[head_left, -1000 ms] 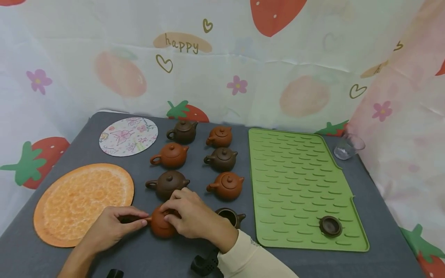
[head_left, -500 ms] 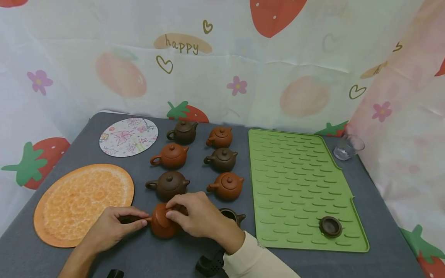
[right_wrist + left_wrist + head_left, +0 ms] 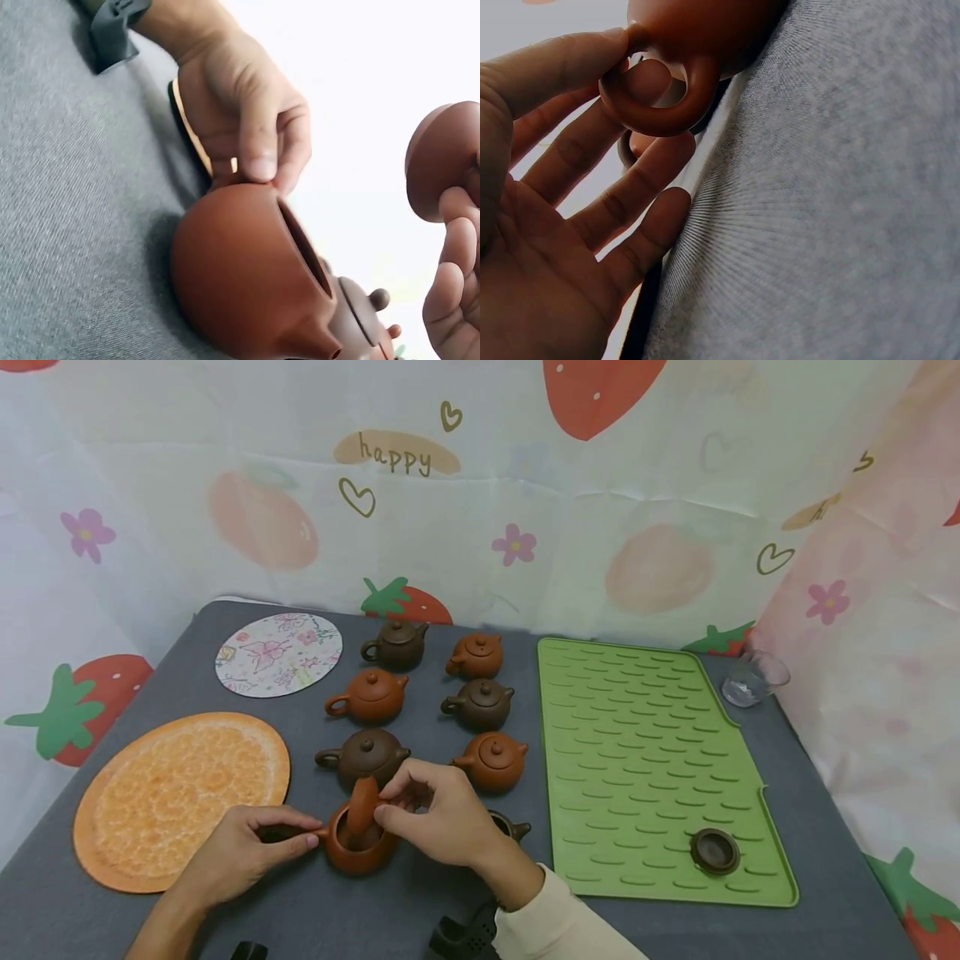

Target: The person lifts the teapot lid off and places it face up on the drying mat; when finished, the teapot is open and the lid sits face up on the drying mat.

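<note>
In the head view, a reddish-brown clay teapot [image 3: 362,862] sits near the front of the table with its top uncovered. My left hand [image 3: 240,852] pinches its handle between thumb and fingers; the left wrist view shows the looped handle [image 3: 658,124] close up. Just above the opening, my right hand [image 3: 442,817] pinches the teapot's lid [image 3: 363,806], tilted nearly on edge. The right wrist view shows that lid [image 3: 441,154] clear of the pot. Behind my right wrist, a dark lidless teapot [image 3: 519,830] is partly hidden.
Several lidded brown and reddish teapots [image 3: 480,704] stand in two columns beyond my hands. A dark lid [image 3: 715,851] lies on the green mat [image 3: 637,768] at right, near a clear glass [image 3: 753,679]. Two round mats, orange [image 3: 180,802] and flowered [image 3: 279,656], lie at left.
My right hand has lifted the lid off the reddish teapot, tipping it up and shifting slightly right, so the opening shows. The left hand keeps its grip on the handle.
</note>
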`<state>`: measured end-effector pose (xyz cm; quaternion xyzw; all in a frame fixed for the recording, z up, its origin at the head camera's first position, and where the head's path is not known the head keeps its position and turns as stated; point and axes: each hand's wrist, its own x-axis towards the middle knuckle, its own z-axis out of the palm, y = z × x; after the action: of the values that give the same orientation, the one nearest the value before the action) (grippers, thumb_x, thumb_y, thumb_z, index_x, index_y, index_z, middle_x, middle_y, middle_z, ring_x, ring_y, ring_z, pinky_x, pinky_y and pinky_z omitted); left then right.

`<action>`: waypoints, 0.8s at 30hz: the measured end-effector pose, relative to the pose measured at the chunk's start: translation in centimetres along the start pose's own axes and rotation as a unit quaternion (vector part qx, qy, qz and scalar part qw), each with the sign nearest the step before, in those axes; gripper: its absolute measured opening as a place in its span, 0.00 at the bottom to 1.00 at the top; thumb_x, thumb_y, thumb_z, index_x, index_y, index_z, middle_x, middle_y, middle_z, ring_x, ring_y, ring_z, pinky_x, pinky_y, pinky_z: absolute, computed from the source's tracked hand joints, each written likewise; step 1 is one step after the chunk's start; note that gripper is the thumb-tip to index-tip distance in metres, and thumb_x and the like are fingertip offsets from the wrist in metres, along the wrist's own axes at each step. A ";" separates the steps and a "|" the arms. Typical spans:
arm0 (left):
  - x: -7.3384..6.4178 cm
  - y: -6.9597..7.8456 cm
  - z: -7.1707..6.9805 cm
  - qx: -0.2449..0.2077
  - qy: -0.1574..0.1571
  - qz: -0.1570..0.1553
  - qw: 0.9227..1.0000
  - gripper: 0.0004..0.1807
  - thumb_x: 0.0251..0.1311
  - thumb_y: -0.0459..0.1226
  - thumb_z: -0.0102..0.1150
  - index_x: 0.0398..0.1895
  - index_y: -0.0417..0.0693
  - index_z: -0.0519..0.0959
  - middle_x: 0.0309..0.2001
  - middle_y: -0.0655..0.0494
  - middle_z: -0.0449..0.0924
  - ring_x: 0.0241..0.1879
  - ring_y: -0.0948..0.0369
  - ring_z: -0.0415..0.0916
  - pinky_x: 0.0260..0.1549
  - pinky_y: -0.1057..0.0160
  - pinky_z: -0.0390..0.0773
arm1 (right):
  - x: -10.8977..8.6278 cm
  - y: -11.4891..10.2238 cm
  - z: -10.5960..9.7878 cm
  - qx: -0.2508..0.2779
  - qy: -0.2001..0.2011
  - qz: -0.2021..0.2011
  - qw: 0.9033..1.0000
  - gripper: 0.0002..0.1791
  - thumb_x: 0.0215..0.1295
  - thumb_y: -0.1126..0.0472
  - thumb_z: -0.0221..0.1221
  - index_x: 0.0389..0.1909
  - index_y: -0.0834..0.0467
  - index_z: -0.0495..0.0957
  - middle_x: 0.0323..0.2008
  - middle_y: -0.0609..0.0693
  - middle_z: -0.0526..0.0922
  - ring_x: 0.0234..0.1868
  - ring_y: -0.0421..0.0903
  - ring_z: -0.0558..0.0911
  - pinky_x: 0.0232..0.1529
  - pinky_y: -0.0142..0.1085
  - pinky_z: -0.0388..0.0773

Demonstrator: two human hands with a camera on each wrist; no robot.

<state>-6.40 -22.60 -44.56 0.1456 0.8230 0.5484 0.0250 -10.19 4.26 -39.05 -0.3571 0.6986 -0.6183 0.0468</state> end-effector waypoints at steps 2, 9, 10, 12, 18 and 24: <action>0.0 0.0 0.0 -0.001 0.000 -0.001 1.000 0.08 0.58 0.32 0.67 0.41 0.46 0.87 0.37 0.56 0.84 0.36 0.60 0.81 0.32 0.63 0.79 | -0.1 -0.3 -0.2 0.030 0.005 0.010 0.999 0.02 0.62 0.68 0.61 0.33 0.63 0.78 0.27 0.48 0.78 0.23 0.42 0.74 0.24 0.34 0.73; 0.0 0.0 0.0 0.002 0.002 0.002 1.000 0.08 0.58 0.32 0.67 0.41 0.46 0.87 0.36 0.57 0.84 0.36 0.61 0.81 0.32 0.63 0.79 | -0.3 -1.8 -0.8 0.112 0.023 0.027 0.993 0.04 0.60 0.69 0.60 0.33 0.66 0.76 0.32 0.54 0.80 0.25 0.45 0.79 0.25 0.36 0.75; 0.0 0.0 0.0 0.002 0.002 0.001 1.000 0.08 0.58 0.32 0.67 0.41 0.46 0.87 0.36 0.57 0.84 0.36 0.61 0.81 0.32 0.63 0.79 | -0.4 -2.0 -0.9 0.121 0.024 0.024 0.992 0.04 0.60 0.69 0.60 0.34 0.66 0.76 0.32 0.55 0.80 0.26 0.45 0.80 0.25 0.36 0.76; 0.0 0.1 0.0 0.002 0.002 0.000 1.000 0.08 0.58 0.32 0.67 0.41 0.46 0.87 0.36 0.57 0.84 0.36 0.61 0.81 0.32 0.63 0.79 | -0.5 -2.4 -1.1 0.138 0.024 0.015 0.990 0.05 0.60 0.70 0.59 0.34 0.68 0.75 0.33 0.59 0.79 0.28 0.45 0.81 0.28 0.37 0.77; 0.0 0.2 0.1 0.001 0.005 0.003 1.000 0.08 0.58 0.32 0.67 0.40 0.46 0.87 0.36 0.56 0.84 0.36 0.61 0.81 0.33 0.64 0.79 | -0.7 -3.5 -1.8 0.186 0.021 -0.013 0.982 0.08 0.61 0.73 0.56 0.39 0.73 0.69 0.33 0.66 0.76 0.32 0.43 0.79 0.33 0.40 0.78; 0.0 0.1 0.0 -0.003 0.004 0.009 1.000 0.08 0.58 0.31 0.67 0.40 0.45 0.87 0.36 0.56 0.84 0.36 0.61 0.81 0.33 0.64 0.79 | -0.9 -4.3 -2.5 0.210 0.020 -0.029 0.977 0.22 0.64 0.73 0.54 0.59 0.73 0.64 0.33 0.57 0.78 0.35 0.44 0.81 0.39 0.49 0.79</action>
<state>-6.36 -22.55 -44.49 0.1510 0.8201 0.5517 0.0168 -8.88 6.91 -34.96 -0.3474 0.5433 -0.7591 0.0890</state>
